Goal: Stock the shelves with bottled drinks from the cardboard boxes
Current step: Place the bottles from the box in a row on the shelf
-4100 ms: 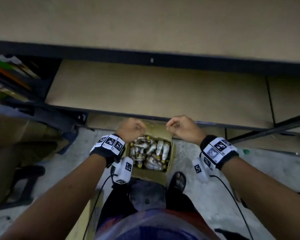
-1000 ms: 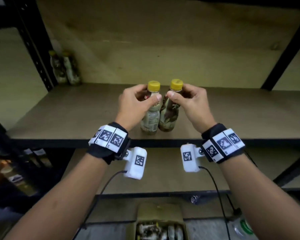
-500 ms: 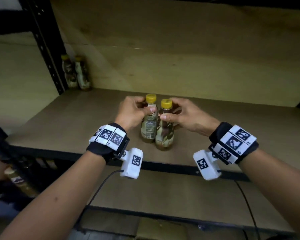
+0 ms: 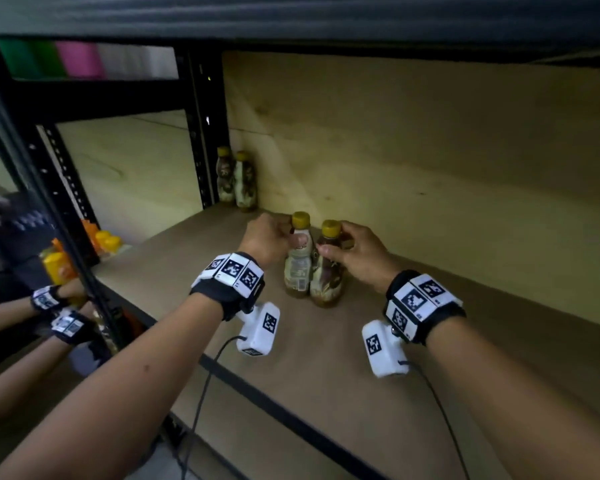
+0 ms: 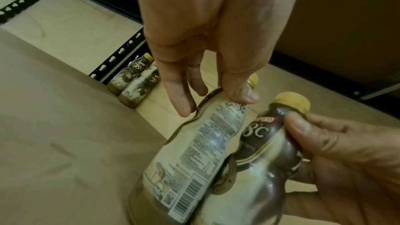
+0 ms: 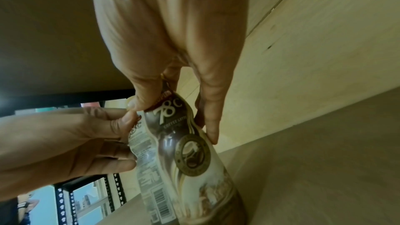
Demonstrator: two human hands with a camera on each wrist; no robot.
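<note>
Two coffee bottles with yellow caps stand side by side on the wooden shelf board [image 4: 343, 358]. My left hand [image 4: 269, 239] grips the left bottle [image 4: 297, 266] near its neck; its back label [image 5: 201, 143] shows in the left wrist view. My right hand [image 4: 355, 252] pinches the right bottle [image 4: 326, 282] just under the cap, with the "78°C" label [image 6: 173, 114] visible between thumb and fingers. Both bottles touch each other and sit a little in from the shelf's front edge. Two more bottles [image 4: 236, 181] stand at the back left corner.
A black perforated upright [image 4: 205, 133] bounds the shelf on the left. Beyond it another person's hands [image 4: 63, 306] hold an orange bottle [image 4: 58, 268], with more orange bottles [image 4: 106, 240] on the neighbouring shelf. The board above [image 4: 326, 15] hangs low. Cables trail from both wrists.
Both hands have carried the two bottles deeper and leftward on the shelf, toward the pair in the back left corner. The cardboard box has dropped out of view.
</note>
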